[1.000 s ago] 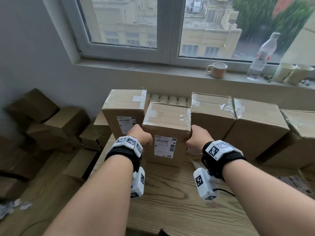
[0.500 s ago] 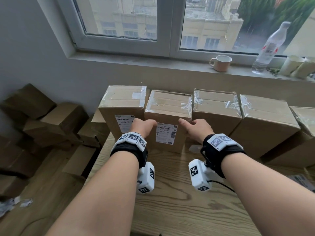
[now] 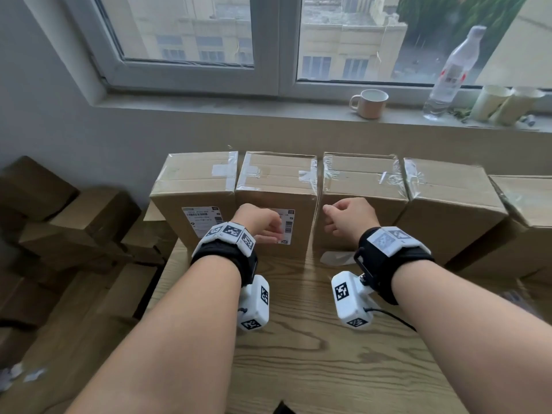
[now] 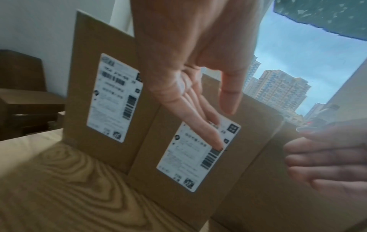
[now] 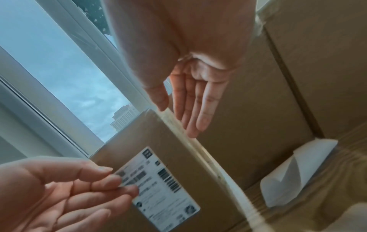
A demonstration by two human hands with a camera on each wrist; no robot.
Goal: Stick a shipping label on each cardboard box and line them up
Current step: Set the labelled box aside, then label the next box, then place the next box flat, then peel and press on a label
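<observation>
Several brown cardboard boxes stand in a row at the back of the wooden table (image 3: 298, 360). The leftmost box (image 3: 194, 183) carries a white shipping label (image 3: 201, 221). The second box (image 3: 277, 177) also has a label (image 4: 198, 157) on its front. The third box (image 3: 363, 180) shows a bare front. My left hand (image 3: 263, 225) hovers before the second box, fingers (image 4: 198, 119) straight and close to its label; contact is unclear. My right hand (image 3: 340, 216) hangs in front of the third box with fingers (image 5: 198, 106) straight, holding nothing.
A white backing paper (image 3: 337, 258) lies on the table at the foot of the third box. More boxes (image 3: 74, 222) are piled on the floor to the left. On the window sill stand a mug (image 3: 370, 103), a bottle (image 3: 451, 73) and paper cups (image 3: 493, 103).
Both hands gripped the second box by its sides, pushed it back into line with its neighbours, then let go and drew slightly away from it.
</observation>
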